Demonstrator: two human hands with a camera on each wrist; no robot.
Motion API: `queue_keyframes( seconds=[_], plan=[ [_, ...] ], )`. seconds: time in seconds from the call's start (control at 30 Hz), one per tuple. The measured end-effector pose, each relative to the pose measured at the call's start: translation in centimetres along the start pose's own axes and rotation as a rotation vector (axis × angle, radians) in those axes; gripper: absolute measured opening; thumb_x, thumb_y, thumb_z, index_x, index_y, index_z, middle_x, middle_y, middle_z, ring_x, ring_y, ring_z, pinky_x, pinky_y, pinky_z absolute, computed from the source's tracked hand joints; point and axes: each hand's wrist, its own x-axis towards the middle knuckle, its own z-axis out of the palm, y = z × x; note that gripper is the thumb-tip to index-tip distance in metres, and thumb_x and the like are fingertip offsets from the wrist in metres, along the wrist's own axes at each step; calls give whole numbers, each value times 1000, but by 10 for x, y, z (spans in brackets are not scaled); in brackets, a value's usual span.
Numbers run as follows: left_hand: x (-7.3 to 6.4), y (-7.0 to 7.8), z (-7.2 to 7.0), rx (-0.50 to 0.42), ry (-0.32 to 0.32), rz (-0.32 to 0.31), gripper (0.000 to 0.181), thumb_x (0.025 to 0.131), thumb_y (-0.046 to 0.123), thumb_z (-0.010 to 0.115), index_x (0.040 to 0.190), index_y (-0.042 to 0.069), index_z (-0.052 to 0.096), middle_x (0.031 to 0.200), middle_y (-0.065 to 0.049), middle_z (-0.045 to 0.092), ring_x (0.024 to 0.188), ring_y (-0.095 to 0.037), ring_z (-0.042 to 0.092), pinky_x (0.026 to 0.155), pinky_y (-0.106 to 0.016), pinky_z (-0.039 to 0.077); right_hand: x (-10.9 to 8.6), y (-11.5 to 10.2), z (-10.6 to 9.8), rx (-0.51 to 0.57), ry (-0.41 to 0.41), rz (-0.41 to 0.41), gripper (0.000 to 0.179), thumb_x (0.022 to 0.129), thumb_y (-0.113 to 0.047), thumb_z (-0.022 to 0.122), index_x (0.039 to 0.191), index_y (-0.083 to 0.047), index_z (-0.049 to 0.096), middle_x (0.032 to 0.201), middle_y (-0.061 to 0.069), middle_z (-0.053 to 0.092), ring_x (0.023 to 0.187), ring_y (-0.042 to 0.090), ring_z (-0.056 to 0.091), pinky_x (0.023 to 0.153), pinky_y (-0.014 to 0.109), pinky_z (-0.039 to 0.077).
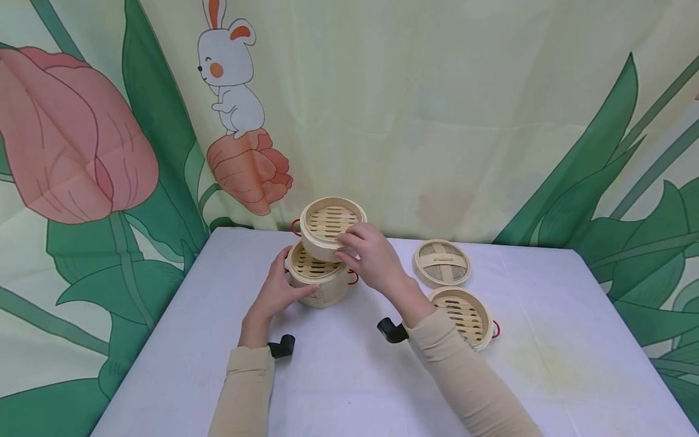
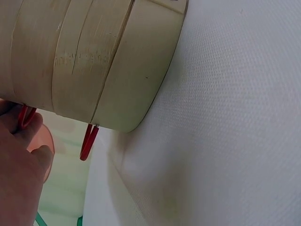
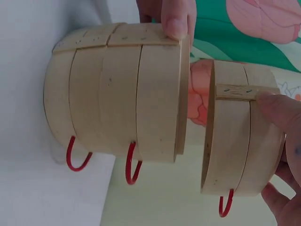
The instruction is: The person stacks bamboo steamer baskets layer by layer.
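Observation:
A stack of round bamboo steamer baskets (image 1: 324, 294) stands on the white table, red loop handles at its sides. My left hand (image 1: 275, 291) grips its left side, thumb across the front; in the right wrist view, that thumb presses near the top rim of the stack (image 3: 117, 89). Just above, my right hand (image 1: 374, 255) holds another bamboo steamer basket (image 1: 330, 221) by its right edge, slatted floor facing up. A gap separates this held basket (image 3: 235, 132) from the stack in the right wrist view. Left fingers (image 2: 33, 129) lie by a red handle in the left wrist view.
To the right, a round bamboo lid (image 1: 442, 264) with a cross band lies on the table (image 1: 349, 388). In front of it sits a further steamer basket (image 1: 464, 315), partly behind my right forearm. A printed curtain (image 1: 382, 121) hangs behind the table's back edge.

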Motion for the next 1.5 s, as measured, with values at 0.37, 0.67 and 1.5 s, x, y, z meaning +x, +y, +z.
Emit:
queue_keyframes(
  seconds=[0.37,0.67,1.5],
  plan=[
    [1,-1,1,-6,6,32,116,70,32,94,157,8,21,153,-15,32,134,-32,38,108,-54,36,3,-16,15,-5,-36,-12,21,84,-11,83,102,-6,73,97,5,63,94,25,59,87,37,48],
    [1,-3,1,-12,0,78,116,71,26,94,157,7,19,151,-16,33,139,-31,36,113,-52,32,0,-24,22,-33,-69,-9,21,83,-13,83,102,-8,74,97,3,63,94,23,59,88,37,48],
    [-2,-2,1,-77,10,45,115,70,21,95,156,7,20,153,-15,31,142,-29,31,117,-53,25,-5,-32,27,-65,-77,-11,21,83,-16,84,101,-9,74,96,3,64,95,23,60,95,37,47]
  ],
)
